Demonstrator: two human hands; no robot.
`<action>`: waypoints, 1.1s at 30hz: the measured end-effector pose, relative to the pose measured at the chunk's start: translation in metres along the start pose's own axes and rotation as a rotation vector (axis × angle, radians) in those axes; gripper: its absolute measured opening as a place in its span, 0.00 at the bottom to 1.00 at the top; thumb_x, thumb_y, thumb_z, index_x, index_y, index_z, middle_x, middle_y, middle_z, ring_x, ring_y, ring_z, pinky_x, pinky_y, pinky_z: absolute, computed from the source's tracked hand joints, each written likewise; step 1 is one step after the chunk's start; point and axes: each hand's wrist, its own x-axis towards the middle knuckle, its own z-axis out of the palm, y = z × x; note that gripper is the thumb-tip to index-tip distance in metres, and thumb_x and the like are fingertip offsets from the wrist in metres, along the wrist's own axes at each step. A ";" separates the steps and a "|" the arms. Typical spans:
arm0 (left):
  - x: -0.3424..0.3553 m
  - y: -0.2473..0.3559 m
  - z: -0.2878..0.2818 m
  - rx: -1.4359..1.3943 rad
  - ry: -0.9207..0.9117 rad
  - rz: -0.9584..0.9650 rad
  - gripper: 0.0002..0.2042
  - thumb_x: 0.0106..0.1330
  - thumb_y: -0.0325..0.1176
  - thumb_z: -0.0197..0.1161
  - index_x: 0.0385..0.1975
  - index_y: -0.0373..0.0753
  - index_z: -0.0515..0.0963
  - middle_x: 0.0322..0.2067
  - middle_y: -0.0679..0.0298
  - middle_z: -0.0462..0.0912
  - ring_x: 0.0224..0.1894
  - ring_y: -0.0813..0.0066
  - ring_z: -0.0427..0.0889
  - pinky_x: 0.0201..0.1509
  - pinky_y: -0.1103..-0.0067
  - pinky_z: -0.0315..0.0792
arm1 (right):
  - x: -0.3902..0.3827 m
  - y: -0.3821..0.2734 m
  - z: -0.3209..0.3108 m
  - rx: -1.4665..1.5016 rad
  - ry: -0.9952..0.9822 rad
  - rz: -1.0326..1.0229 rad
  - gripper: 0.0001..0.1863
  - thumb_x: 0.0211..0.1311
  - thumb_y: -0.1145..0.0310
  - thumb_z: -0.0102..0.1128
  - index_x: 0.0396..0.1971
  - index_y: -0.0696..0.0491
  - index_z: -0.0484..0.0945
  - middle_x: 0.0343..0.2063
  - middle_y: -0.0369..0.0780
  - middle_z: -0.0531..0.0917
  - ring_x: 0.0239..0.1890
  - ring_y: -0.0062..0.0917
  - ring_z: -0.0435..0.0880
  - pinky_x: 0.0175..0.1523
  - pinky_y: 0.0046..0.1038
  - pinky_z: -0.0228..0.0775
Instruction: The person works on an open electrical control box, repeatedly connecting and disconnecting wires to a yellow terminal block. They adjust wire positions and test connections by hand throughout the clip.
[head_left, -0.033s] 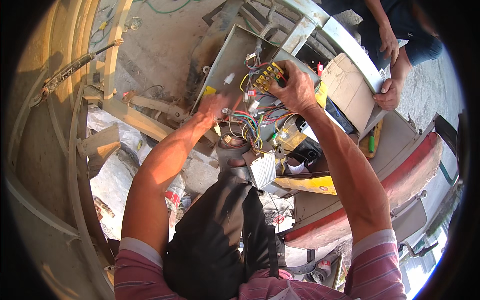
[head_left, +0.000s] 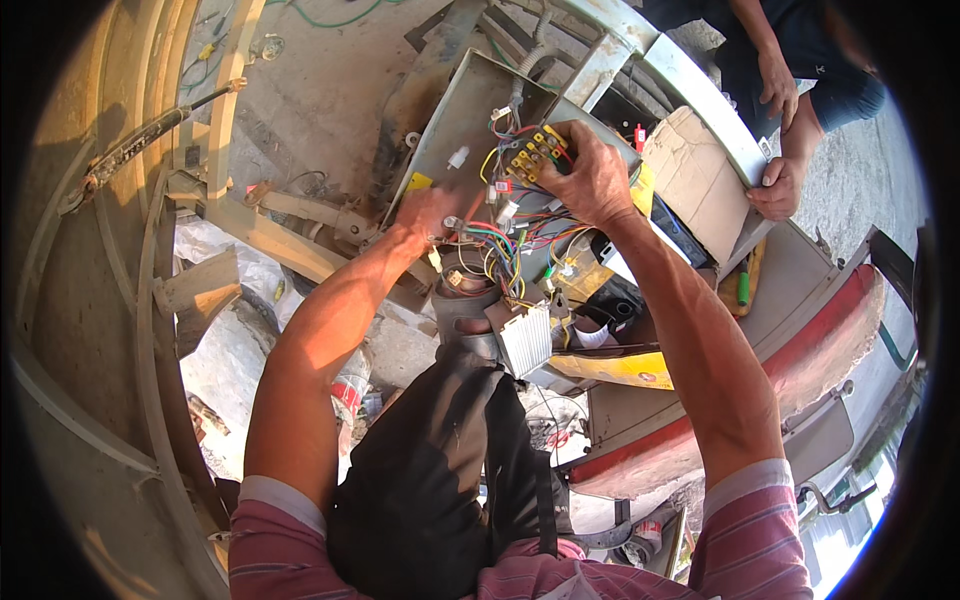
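Note:
My right hand (head_left: 592, 178) is closed around the edge of a yellow-and-black fuse block (head_left: 536, 154) with several wires running from it. It holds the block up over a grey metal tray (head_left: 450, 110). My left hand (head_left: 428, 212) is at the tray's left side, beside the wires; its fingers are smeared and what they hold, if anything, cannot be made out. A small yellow patch (head_left: 419, 182) shows just above it. Below the hands lies a tangle of coloured wires (head_left: 510, 245) with white connectors (head_left: 507, 213). A finned silver controller box (head_left: 525, 340) rests near my knees.
A co-worker's hand (head_left: 778, 190) rests on the pale metal frame (head_left: 690, 95) at the upper right. A cardboard piece (head_left: 695, 165) lies beside it, and a green-handled tool (head_left: 743, 287) sits below. Wooden beams (head_left: 280, 240) stand at the left, and a red-edged panel (head_left: 800, 360) at the right.

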 end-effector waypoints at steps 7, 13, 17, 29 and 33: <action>-0.018 0.003 -0.010 -0.477 0.312 -0.183 0.10 0.66 0.28 0.68 0.45 0.38 0.79 0.32 0.50 0.88 0.36 0.47 0.89 0.40 0.60 0.81 | 0.000 -0.001 -0.001 -0.024 0.006 -0.036 0.25 0.60 0.59 0.74 0.53 0.57 0.84 0.42 0.47 0.92 0.45 0.38 0.93 0.54 0.36 0.83; -0.044 0.018 -0.027 -0.994 0.513 -0.258 0.05 0.73 0.27 0.64 0.44 0.36 0.80 0.29 0.67 0.84 0.34 0.80 0.84 0.37 0.78 0.78 | 0.000 -0.004 -0.002 -0.040 0.003 -0.024 0.25 0.60 0.59 0.74 0.54 0.56 0.83 0.43 0.48 0.92 0.46 0.39 0.93 0.54 0.36 0.82; -0.059 0.029 -0.054 -1.188 0.606 -0.269 0.05 0.77 0.27 0.62 0.46 0.35 0.80 0.31 0.65 0.85 0.33 0.80 0.85 0.39 0.79 0.82 | 0.000 -0.005 -0.003 -0.034 -0.006 -0.019 0.25 0.60 0.59 0.74 0.54 0.56 0.84 0.43 0.48 0.92 0.46 0.39 0.93 0.54 0.36 0.83; -0.002 0.104 -0.114 -0.480 0.564 0.092 0.06 0.68 0.31 0.67 0.41 0.37 0.82 0.33 0.51 0.89 0.37 0.46 0.90 0.41 0.60 0.81 | 0.003 0.005 0.002 -0.021 0.018 -0.012 0.27 0.55 0.53 0.73 0.54 0.49 0.84 0.42 0.47 0.92 0.46 0.48 0.91 0.54 0.46 0.82; 0.007 0.111 -0.108 -0.420 0.557 0.076 0.06 0.68 0.32 0.66 0.38 0.38 0.81 0.33 0.49 0.88 0.37 0.41 0.88 0.40 0.56 0.80 | 0.003 0.008 0.003 -0.002 0.008 -0.027 0.28 0.55 0.54 0.73 0.55 0.49 0.83 0.43 0.48 0.92 0.48 0.50 0.91 0.55 0.47 0.81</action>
